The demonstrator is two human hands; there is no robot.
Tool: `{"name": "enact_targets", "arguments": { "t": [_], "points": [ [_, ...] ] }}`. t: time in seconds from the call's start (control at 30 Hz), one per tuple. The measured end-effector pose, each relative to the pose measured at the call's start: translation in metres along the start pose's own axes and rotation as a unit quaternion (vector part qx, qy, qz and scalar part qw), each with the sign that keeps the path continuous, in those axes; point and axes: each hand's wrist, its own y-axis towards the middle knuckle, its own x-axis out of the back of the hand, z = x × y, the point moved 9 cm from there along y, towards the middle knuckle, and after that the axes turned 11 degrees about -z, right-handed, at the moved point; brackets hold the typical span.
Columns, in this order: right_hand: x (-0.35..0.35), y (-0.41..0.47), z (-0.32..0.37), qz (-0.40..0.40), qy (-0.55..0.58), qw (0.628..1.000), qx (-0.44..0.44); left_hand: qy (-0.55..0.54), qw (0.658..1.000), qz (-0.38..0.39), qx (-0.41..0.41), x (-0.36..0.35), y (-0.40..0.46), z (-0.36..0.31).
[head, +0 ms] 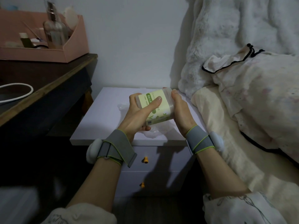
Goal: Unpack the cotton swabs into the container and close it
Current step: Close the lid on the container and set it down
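Above the nightstand [90, 126], both hands [139, 113] [179, 109] curled around the swab container [159, 102]

Green-labelled translucent swab container [157, 105] — tilted, held above nightstand.

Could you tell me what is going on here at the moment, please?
A person is holding a cotton swab container with a green and cream label above a white nightstand. The left hand grips its side, thumb across the label, and the right hand grips the far end. Crumpled clear plastic wrap lies underneath.
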Motion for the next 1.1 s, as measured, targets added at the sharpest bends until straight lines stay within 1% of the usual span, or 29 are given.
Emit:
{"name": "enact_targets", "arguments": {
  "t": [0.1, 0.37, 0.43, 0.53, 0.67, 0.77, 0.87, 0.97, 1.1],
  "points": [
    [0.001, 0.0, 0.004, -0.007, 0.009, 1.0, 0.015, 0.004, 1.0, -0.008, -0.012, 0.0, 0.002, -0.001],
    [0.004, -0.003, 0.009, -0.026, -0.027, 0.998, 0.051, -0.003, 1.0, 0.006, -0.014, -0.003, 0.001, -0.003],
    [0.003, -0.004, 0.01, -0.021, -0.017, 0.998, 0.054, -0.022, 1.0, 0.008, -0.004, -0.004, 0.0, -0.002],
    [-0.004, -0.005, 0.009, 0.017, 0.023, 0.999, 0.041, -0.073, 0.997, -0.003, 0.01, -0.004, -0.001, -0.002],
    [-0.012, -0.007, 0.01, 0.049, 0.058, 0.997, 0.025, -0.14, 0.988, -0.058, 0.022, 0.0, 0.0, -0.005],
    [-0.011, -0.008, 0.014, 0.029, 0.049, 0.998, 0.042, -0.162, 0.984, -0.073, 0.013, 0.0, -0.001, -0.008],
    [-0.008, -0.008, 0.016, 0.013, 0.056, 0.997, 0.06, -0.156, 0.986, -0.055, 0.037, -0.005, -0.003, -0.005],
    [-0.004, -0.008, 0.015, 0.001, 0.064, 0.996, 0.055, -0.157, 0.985, -0.039, 0.066, -0.009, -0.003, -0.001],
    [-0.002, -0.008, 0.013, -0.007, 0.078, 0.996, 0.039, -0.163, 0.984, -0.036, 0.063, -0.01, -0.003, -0.002]
  ]
}}
